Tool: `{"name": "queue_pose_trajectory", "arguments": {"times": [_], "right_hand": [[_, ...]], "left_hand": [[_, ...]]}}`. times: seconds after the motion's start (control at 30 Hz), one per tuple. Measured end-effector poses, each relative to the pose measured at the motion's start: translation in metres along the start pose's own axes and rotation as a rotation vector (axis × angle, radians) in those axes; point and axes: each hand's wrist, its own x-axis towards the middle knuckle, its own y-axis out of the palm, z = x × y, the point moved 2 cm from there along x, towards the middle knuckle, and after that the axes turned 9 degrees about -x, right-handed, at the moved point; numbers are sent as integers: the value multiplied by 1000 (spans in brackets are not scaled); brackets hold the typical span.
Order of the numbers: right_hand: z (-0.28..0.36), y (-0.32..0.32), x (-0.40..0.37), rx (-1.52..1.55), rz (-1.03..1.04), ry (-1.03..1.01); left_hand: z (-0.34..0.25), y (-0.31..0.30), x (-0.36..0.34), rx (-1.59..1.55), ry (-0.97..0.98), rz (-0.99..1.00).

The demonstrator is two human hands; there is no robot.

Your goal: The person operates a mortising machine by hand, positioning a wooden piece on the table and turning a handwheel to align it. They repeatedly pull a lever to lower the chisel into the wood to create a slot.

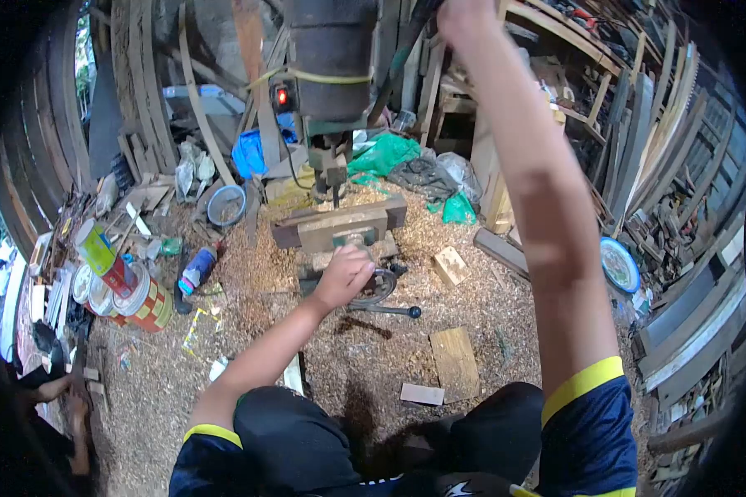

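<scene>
Left hand (pixel 345 273): centre of frame, knuckles up, fingers curled under, set against the front edge of the drill press table (pixel 283 234). What the fingers close on is hidden beneath the hand – cannot tell.
Right hand (pixel 464 15): raised to the top edge of the frame beside the machine head and partly cut off. Its grip and how far it is open cannot be told.
Wooden block (pixel 340 225): lies flat on the table, just above the left hand and directly under the drill bit (pixel 335 195).
Drill press head (pixel 332 58): dark cylinder at top centre, with a red lamp (pixel 282 96) lit on its left side.
Handwheel (pixel 380 288): just right of the left hand and below the table. Its crank handle (pixel 389 311) points right.
Floor: covered in sawdust – wood offcuts (pixel 454 361) lie at lower centre.
Paint cans (pixel 129 290): clustered at left of frame, with a blue bottle (pixel 197 267) near them.
Green bag (pixel 385 153): upper centre, behind the machine.
</scene>
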Motion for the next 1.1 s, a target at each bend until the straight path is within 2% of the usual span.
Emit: {"name": "queue_pose_trajectory", "arguments": {"times": [0.03,0.1,0.13,0.2,0.23,0.27,0.3,0.33,0.37,0.4,0.43,0.5,0.57,0.6,0.63,0.7,0.73,0.77,0.83,0.87,0.9,0.97,1.0,1.1], "right_hand": [[24,25,-24,42,8,65],[4,6,5,-42,150,173],[-7,-1,5,-29,106,98],[5,3,-49,-65,19,-98],[8,-4,-77,-8,110,-173],[13,5,-120,24,-8,-171],[12,-23,-146,96,379,-260],[-3,-43,-171,-29,260,-218],[-7,-52,-211,-140,288,-213],[-19,-61,-240,-12,277,-227],[-18,-62,-268,-133,232,-231],[-15,-72,-281,-247,276,-227],[-5,-76,-273,-308,461,-47],[1,-79,-257,-450,647,-44],[11,-77,-245,-459,650,-41],[25,-65,-223,-381,860,592],[37,-56,-209,-426,896,819],[27,-50,-210,-433,898,825],[5,-29,-213,-891,844,327],[19,-21,-208,-1072,920,357],[29,-10,-202,-1076,927,363],[29,-9,-197,-1268,673,1234],[27,-6,-195,-1270,675,1242],[16,-6,-188,-1194,519,1454]], "left_hand": [[0,0,0,1,23,-5],[1,-2,1,-3,-36,5],[2,-2,1,-8,-19,15],[2,-1,-1,-30,-21,20],[0,0,-1,-37,-36,17],[-4,-1,1,-36,-21,9],[-5,-2,2,-34,-2,3],[-1,-1,1,-39,-20,16],[1,-2,2,-46,-27,14],[2,-2,2,-48,-5,7],[2,-1,1,-48,17,-1],[3,3,-1,-55,39,-42],[0,1,-1,-33,3,-39],[2,1,-1,-41,7,-41],[4,1,-2,-42,16,-43],[6,1,-1,-50,26,-56],[3,0,-2,-64,15,-58],[2,-1,-2,-76,5,-60],[3,0,-3,-92,-14,-59],[6,0,-4,-100,-32,-54],[7,0,-4,-107,-35,-58],[11,-1,-3,-108,-46,-19],[11,-1,-3,-116,-50,-20],[8,-4,-2,-153,-5,-73]]}}
